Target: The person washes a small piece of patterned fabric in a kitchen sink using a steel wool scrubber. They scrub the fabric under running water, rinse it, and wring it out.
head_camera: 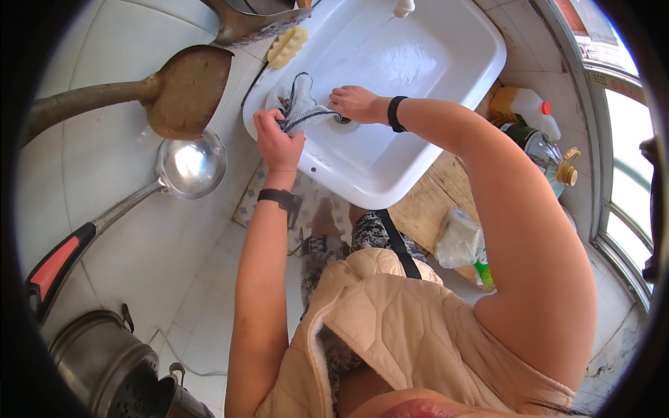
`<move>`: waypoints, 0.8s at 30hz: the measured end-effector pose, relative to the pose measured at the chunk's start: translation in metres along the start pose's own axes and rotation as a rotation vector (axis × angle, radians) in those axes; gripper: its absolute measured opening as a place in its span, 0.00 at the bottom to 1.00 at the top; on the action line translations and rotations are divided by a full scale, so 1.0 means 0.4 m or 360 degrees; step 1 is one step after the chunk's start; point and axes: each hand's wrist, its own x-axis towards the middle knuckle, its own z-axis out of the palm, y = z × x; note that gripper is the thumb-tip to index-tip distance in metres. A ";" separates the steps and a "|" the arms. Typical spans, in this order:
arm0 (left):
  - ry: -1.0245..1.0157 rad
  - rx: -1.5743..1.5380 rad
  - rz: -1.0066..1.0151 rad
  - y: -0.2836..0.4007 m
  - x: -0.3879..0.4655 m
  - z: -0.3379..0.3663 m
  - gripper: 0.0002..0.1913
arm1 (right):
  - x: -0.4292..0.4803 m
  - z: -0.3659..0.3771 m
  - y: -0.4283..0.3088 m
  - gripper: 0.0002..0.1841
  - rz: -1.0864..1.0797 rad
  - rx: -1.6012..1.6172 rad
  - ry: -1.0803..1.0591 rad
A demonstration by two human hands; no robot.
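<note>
A white sink [360, 180] lies before me, with water on its basin floor. Near its left rim, my left hand [279, 141] grips a grey-white cloth [303, 112] with dark edging. The cloth hangs bunched over the inner side of the basin, and one corner stretches toward the drain [342, 121]. My right hand [358, 104] is low in the basin beside the drain, its fingers curled. Whether those fingers hold anything is hidden from this angle. A white spout [403, 7] at the far end runs a thin stream of water.
A yellowish scalloped sponge [287, 47] rests on the sink's left rim. A metal spatula [191, 91] and ladle [192, 163] hang at left above steel pots [112, 360]. Plastic bottles [543, 151] stand right by the window. A plastic bag [460, 237] lies on a wooden board [428, 201].
</note>
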 end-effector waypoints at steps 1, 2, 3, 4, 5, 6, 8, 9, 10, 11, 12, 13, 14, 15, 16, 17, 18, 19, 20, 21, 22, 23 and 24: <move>0.0019 -0.0004 0.0022 -0.004 0.003 0.000 0.21 | -0.002 0.006 0.008 0.04 -0.0120 -0.0025 0.0030; 0.0038 -0.0007 0.0025 -0.005 0.000 0.000 0.21 | -0.008 0.009 0.015 0.04 -0.0238 -0.0051 0.0060; 0.0052 -0.0016 0.0036 -0.001 0.001 0.001 0.21 | -0.013 0.014 0.026 0.04 -0.0345 -0.0079 0.0092; 0.0066 -0.0025 0.0049 0.002 0.003 0.003 0.21 | -0.011 0.021 0.034 0.04 -0.0384 -0.0114 0.0095; 0.0071 -0.0029 0.0053 0.003 0.009 0.005 0.20 | -0.008 0.028 0.043 0.04 -0.0422 -0.0149 0.0097; 0.0069 -0.0024 0.0048 0.002 0.006 0.002 0.20 | -0.002 0.035 0.041 0.04 -0.0465 -0.0170 0.0101; 0.0067 -0.0003 0.0041 0.001 0.001 -0.003 0.20 | 0.017 0.047 0.044 0.04 -0.0540 -0.0149 0.0040; 0.0072 0.0003 0.0044 0.001 0.004 0.000 0.20 | 0.022 0.040 0.047 0.05 -0.0569 -0.0148 0.0005; 0.0076 0.0008 0.0047 0.002 0.007 0.003 0.20 | 0.026 0.033 0.045 0.05 -0.0488 -0.0103 0.0084; 0.0073 -0.0001 0.0068 0.003 0.010 0.007 0.20 | 0.027 0.027 0.045 0.05 -0.0406 -0.0059 0.0162; 0.0070 -0.0001 0.0080 0.005 0.007 0.007 0.20 | 0.025 0.027 0.042 0.06 -0.0332 -0.0007 0.0242; 0.0065 -0.0003 0.0093 0.006 0.005 0.007 0.20 | 0.020 0.026 0.043 0.04 -0.0296 -0.0033 0.0219; 0.0060 0.0004 0.0090 0.007 0.003 0.008 0.20 | 0.014 0.024 0.048 0.03 -0.0258 -0.0060 0.0196; 0.0060 0.0018 0.0087 -0.001 0.002 0.005 0.20 | 0.017 0.019 0.048 0.02 -0.0229 -0.0087 0.0178; 0.0060 0.0034 0.0083 -0.008 0.001 0.002 0.21 | 0.017 0.014 0.046 0.03 -0.0268 -0.0131 0.0227; 0.0065 0.0037 0.0084 -0.017 0.000 -0.003 0.21 | 0.017 0.009 0.042 0.04 -0.0308 -0.0175 0.0276; 0.0062 0.0021 0.0093 -0.015 0.002 0.000 0.21 | 0.002 0.008 0.044 0.05 -0.0329 -0.0227 0.0315; 0.0061 0.0006 0.0101 -0.011 0.001 0.003 0.21 | -0.007 0.008 0.046 0.06 -0.0347 -0.0155 0.0289; 0.0060 -0.0004 0.0099 -0.007 -0.002 0.005 0.22 | -0.012 0.009 0.048 0.07 -0.0366 -0.0081 0.0264; 0.0065 -0.0007 0.0100 -0.003 -0.001 0.003 0.22 | -0.008 0.013 0.053 0.08 -0.0392 -0.0008 0.0247; 0.0070 -0.0009 0.0099 0.000 0.000 0.002 0.22 | -0.003 0.018 0.055 0.08 -0.0418 -0.0019 0.0224; 0.0067 -0.0004 0.0097 0.001 0.002 0.003 0.22 | 0.004 0.024 0.055 0.08 -0.0446 -0.0030 0.0200; 0.0061 -0.0002 0.0097 0.002 0.003 0.004 0.22 | 0.007 0.025 0.053 0.07 -0.0470 -0.0040 0.0177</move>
